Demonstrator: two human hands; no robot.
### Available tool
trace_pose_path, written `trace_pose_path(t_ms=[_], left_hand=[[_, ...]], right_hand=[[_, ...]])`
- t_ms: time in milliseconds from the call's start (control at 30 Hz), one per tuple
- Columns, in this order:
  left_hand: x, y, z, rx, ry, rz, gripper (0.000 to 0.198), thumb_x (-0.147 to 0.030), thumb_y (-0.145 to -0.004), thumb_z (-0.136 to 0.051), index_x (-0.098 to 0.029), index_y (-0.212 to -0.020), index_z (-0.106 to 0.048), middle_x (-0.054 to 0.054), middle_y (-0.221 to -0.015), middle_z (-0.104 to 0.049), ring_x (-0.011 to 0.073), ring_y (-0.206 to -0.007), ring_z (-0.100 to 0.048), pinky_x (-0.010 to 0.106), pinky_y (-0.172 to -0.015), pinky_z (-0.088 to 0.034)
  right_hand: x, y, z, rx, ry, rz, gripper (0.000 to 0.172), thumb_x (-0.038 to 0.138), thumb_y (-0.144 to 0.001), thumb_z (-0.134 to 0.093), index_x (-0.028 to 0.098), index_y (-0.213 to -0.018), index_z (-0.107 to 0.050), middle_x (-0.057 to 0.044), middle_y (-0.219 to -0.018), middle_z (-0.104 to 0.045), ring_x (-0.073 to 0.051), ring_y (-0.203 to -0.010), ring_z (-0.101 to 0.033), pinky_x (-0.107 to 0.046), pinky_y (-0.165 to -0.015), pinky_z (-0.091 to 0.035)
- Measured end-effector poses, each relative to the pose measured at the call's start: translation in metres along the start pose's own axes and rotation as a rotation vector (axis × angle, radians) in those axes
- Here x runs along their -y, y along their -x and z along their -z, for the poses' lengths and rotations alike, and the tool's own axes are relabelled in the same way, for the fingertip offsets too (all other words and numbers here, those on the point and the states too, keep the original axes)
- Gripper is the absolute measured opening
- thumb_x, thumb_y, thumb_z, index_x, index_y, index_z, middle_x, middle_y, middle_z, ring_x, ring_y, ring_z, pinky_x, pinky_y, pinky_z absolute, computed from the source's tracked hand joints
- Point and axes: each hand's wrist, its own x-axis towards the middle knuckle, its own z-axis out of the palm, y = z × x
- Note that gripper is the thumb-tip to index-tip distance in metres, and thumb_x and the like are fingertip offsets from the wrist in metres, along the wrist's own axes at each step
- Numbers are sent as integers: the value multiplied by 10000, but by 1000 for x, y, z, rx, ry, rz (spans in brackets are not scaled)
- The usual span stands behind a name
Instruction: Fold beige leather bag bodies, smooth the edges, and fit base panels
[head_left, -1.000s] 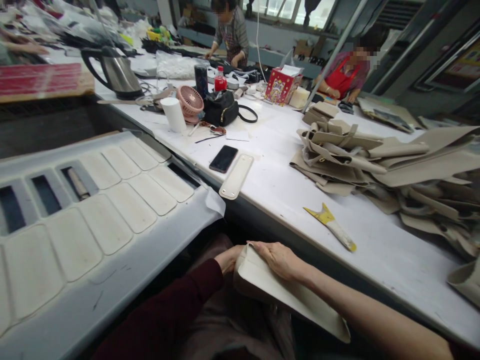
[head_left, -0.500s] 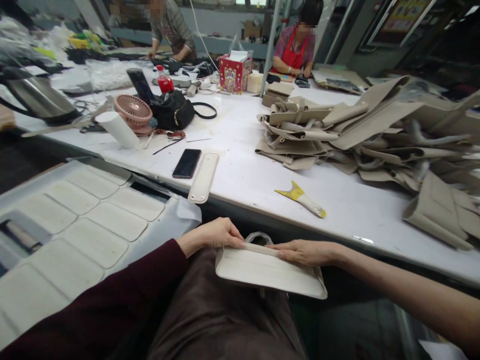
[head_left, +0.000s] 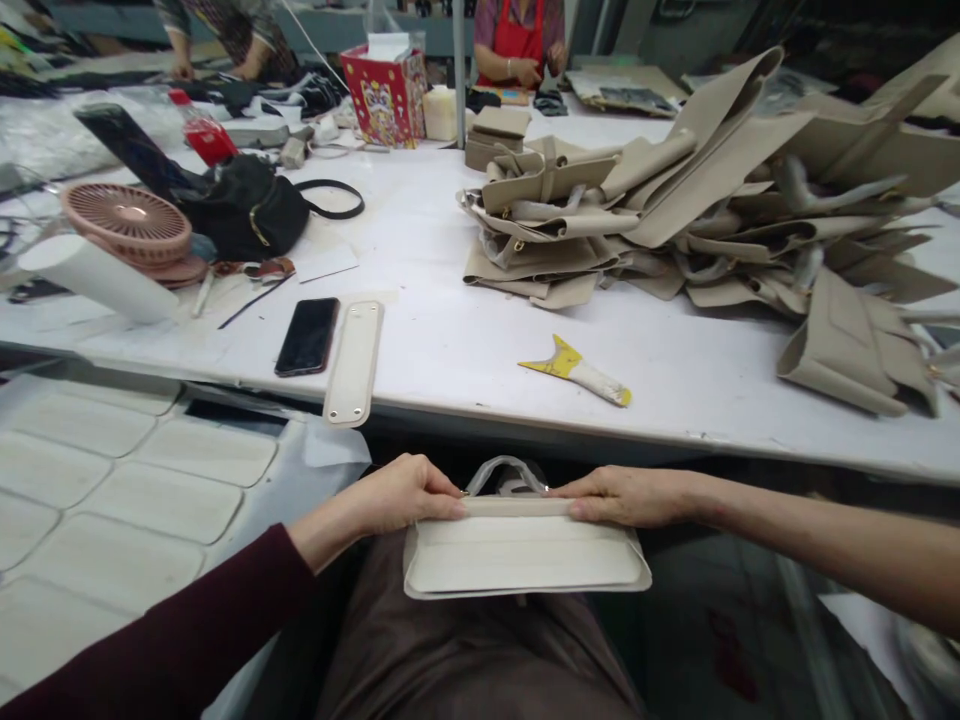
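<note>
A cream folded bag piece [head_left: 525, 550] lies flat across my lap, just below the table's front edge. My left hand [head_left: 397, 492] grips its top left corner, fingers pressed together on the upper edge. My right hand [head_left: 626, 496] holds the top right part of the same edge, fingers closed over it. A curved pale handle [head_left: 504, 468] sticks up behind the piece between my hands.
On the white table [head_left: 465, 330] lie a black phone [head_left: 308, 336], a cream strip [head_left: 355, 362], a yellow-tipped scraper [head_left: 576, 370] and a heap of beige bag parts [head_left: 675, 210]. A black purse [head_left: 247, 212], pink fan [head_left: 127, 222] and padded tray [head_left: 112, 470] sit left. Two people work at the far side.
The view has swung right and down. The cream piece has turned from tilted to level across my lap, and my two hands have moved apart to its upper corners.
</note>
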Motion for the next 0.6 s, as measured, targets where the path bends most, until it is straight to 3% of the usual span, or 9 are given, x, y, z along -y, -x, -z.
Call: trace_pose_path(t_ms=[233,333,400,467,533,600], left_hand=[[-6,-6,-10,-101,-163,-21,399,-558,-784,-633,-287,-1044,-769,12,-1003,-763,263,-954,-671,260,-770,-447],[-12,-9,-18,-214,-237,-41,424,-567,-776,-647,-282,-1073,-753,31,-1055,-749,275,-981,-661,285,-803,-444],[-18,-6,-26,-335,-295,-97,436,-532,-785,-659,-259,-1119,-723,49,-1131,-718,277,-1037,-635,300,-842,-441],[-27,2,-39,-483,-365,-193,370,-452,-815,-653,-233,-1110,-698,61,-1154,-688,266,-1077,-600,319,-889,-429],[-37,12,-57,-593,-391,-299,237,-363,-851,-624,-221,-1033,-679,56,-1096,-672,247,-1056,-579,339,-908,-415],[-48,22,-78,-630,-358,-367,138,-326,-868,-610,-222,-946,-657,46,-1023,-660,237,-1001,-571,357,-887,-410]], right_hand=[[22,-26,-13,-81,68,34,428,493,-900,-553,366,-1306,-604,34,-1270,-657,-250,-1112,-641,-326,-942,-480],[36,-39,-21,-196,107,18,363,515,-821,-635,341,-1123,-735,6,-1064,-746,-256,-964,-688,-329,-859,-507],[40,-41,-26,-317,97,16,317,525,-750,-704,325,-983,-782,-6,-966,-763,-269,-928,-690,-349,-880,-502],[36,-35,-30,-455,76,46,361,542,-760,-691,315,-1030,-766,-13,-1102,-734,-287,-1089,-636,-374,-1000,-441],[19,-21,-38,-707,-49,49,471,584,-821,-609,281,-1168,-706,-29,-1270,-658,-288,-1253,-528,-386,-1098,-355],[-6,-7,-54,-1022,-281,-8,596,649,-885,-456,224,-1266,-626,-74,-1342,-602,-286,-1301,-480,-399,-1115,-343]])
